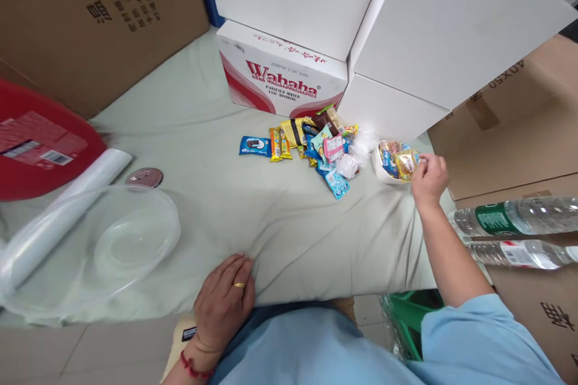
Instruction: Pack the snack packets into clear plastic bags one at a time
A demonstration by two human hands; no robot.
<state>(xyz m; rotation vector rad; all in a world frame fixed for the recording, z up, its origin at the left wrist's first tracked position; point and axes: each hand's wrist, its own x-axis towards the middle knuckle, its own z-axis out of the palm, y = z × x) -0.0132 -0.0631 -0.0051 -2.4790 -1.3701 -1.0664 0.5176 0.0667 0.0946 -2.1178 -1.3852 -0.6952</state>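
Observation:
My right hand (430,179) is at the right rim of a small white bowl (387,176), with thumb and fingers pinched at the edge of a gold snack packet (405,163). More wrapped snacks, including a blue packet (388,162), lie inside the bowl. Left of it is a loose pile of snacks: a blue packet (255,146), an orange packet (280,144), a pink packet (333,147) and crumpled clear plastic wrapping (362,145). My left hand (226,298), wearing a ring, rests flat and empty on the cloth near the table's front edge.
A Wahaha water carton (280,81) stands behind the snacks, beside white boxes (397,30). At left are a clear plastic basin (135,252), a white roll (67,210), a red container (40,138) and a round lid (144,177). Water bottles (524,216) lie at right.

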